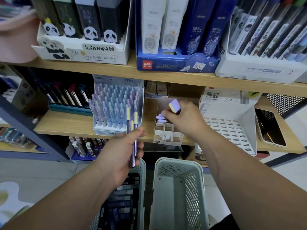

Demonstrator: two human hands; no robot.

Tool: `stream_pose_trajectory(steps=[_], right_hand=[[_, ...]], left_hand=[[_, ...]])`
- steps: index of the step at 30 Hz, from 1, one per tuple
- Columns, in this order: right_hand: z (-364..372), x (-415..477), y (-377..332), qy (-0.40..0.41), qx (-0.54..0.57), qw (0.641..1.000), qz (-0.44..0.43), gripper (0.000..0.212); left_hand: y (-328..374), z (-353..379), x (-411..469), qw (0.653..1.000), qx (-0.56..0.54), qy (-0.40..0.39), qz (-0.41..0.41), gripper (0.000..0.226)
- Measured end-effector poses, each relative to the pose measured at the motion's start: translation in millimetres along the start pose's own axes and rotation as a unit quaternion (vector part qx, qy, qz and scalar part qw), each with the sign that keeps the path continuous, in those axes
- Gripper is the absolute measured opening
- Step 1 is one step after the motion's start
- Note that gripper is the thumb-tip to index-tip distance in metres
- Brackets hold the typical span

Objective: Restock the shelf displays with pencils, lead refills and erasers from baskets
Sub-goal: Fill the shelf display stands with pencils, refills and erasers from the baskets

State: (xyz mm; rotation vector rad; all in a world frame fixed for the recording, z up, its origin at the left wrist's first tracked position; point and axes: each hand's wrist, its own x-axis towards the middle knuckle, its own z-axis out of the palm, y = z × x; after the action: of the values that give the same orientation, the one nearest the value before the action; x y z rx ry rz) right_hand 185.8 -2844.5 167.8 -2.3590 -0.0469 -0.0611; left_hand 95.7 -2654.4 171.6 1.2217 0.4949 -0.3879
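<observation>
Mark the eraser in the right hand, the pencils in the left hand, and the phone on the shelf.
eraser [175,105]: head view, on its purple top face.
pencils [128,124]: head view, on one purple barrel below its yellow band.
phone [270,127]: head view, middle of its dark screen.

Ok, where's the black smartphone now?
Head view, far right: the black smartphone lies flat on the wooden middle shelf, right of the white slotted display stand.

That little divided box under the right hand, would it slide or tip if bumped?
Probably slides easily: the box looks like thin card and most of its cells are empty, so it is likely light. It stands at the front edge of the shelf, so a pull might drop it.
</observation>
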Motion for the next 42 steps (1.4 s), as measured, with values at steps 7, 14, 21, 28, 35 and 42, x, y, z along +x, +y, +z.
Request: stream_pose_trajectory(steps=[7,14,21,28,35,42], right_hand=[[-24,-12,-16,0.062,0.270,0.956,0.094,0.013],[-36,-41,-16,-0.068,0.259,0.954,0.135,0.037],[-38,-56,-13,-0.101,0.328,0.936,0.082,0.014],[-44,-50,-9,0.011,0.320,0.946,0.057,0.003],[-46,-20,6,0.159,0.125,0.978,-0.046,0.018],[-16,-6,0,0.118,-0.030,0.986,-0.113,0.012]], left_hand=[[0,13,4,1.000,-0.004,-0.005,-0.007,0.033],[-11,33,-1,0.999,0.026,-0.044,0.017,0.035],[-18,47,-3,0.995,0.032,-0.084,0.044,0.030],[-21,43,2,0.997,0.053,-0.021,0.051,0.018],[-9,26,2,1.000,0.003,0.013,0.026,0.029],[1,10,-5,0.999,0.016,-0.027,0.022,0.029]])
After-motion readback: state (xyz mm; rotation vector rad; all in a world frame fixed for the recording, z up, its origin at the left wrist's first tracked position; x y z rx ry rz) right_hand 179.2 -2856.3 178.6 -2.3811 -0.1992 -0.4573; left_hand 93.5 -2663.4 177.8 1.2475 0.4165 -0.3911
